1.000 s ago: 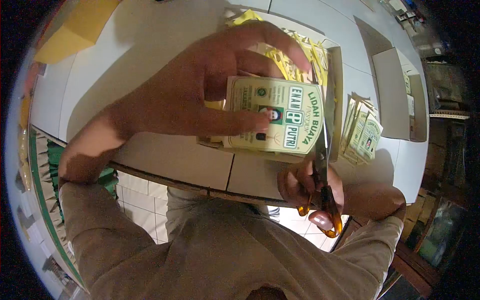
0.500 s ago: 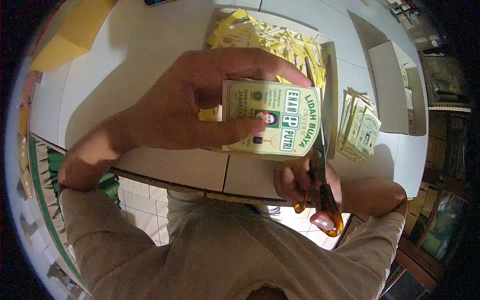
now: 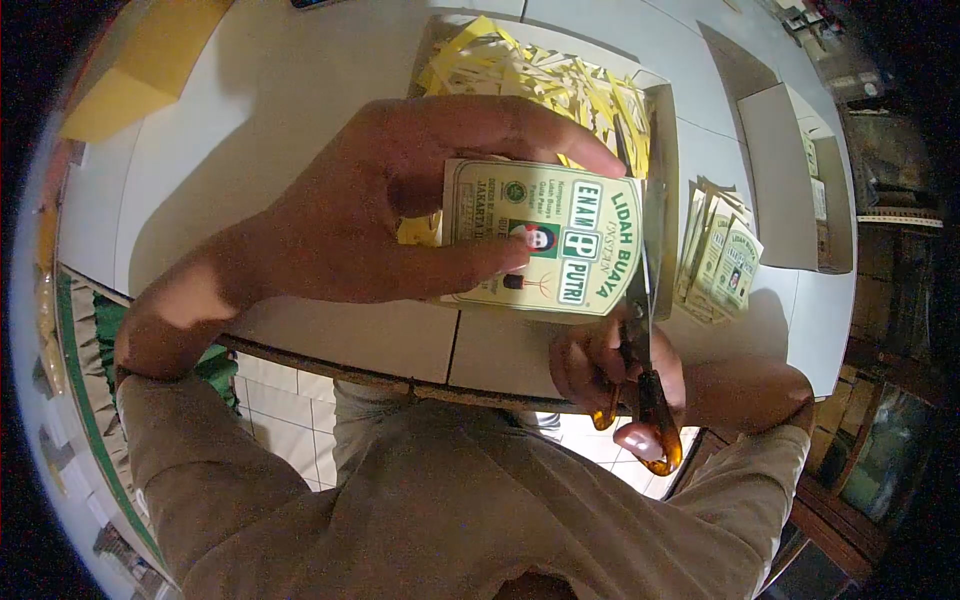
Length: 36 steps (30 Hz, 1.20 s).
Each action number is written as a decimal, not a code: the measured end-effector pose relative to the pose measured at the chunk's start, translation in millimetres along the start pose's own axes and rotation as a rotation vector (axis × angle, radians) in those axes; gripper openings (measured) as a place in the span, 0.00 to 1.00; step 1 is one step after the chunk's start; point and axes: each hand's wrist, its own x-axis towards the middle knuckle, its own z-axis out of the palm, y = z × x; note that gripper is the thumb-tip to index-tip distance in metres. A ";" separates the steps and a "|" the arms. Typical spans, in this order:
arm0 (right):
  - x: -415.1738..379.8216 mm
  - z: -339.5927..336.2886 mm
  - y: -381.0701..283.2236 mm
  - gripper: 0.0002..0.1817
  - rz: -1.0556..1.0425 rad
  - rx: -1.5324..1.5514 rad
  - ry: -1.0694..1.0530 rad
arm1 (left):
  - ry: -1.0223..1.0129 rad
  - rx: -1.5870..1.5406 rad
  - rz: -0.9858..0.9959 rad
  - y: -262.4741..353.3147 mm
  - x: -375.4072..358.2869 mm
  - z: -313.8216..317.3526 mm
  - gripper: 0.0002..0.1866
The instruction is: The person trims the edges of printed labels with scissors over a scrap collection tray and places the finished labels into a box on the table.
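My left hand (image 3: pixel 390 205) pinches a pale yellow printed label (image 3: pixel 565 240) with green lettering, thumb on its face and fingers curled over its top edge. My right hand (image 3: pixel 620 365) grips scissors (image 3: pixel 645 330) with amber handles; the blades run up along the label's right edge. Both are held above the near edge of the white table (image 3: pixel 300 110).
A cardboard tray (image 3: pixel 668 170) full of yellow paper strips (image 3: pixel 540 75) lies behind the label. A stack of cut labels (image 3: pixel 725 260) sits to the right, an open white box (image 3: pixel 790 180) beyond it. A yellow box (image 3: pixel 140 65) stands at far left.
The label and both hands have shifted slightly up and away over the tray. The scissors stay along the label's right edge.
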 end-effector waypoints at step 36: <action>-1.2 -1.6 -0.3 0.21 0.030 -0.086 -0.046 | -0.119 -0.006 0.019 2.9 -2.4 -4.4 0.21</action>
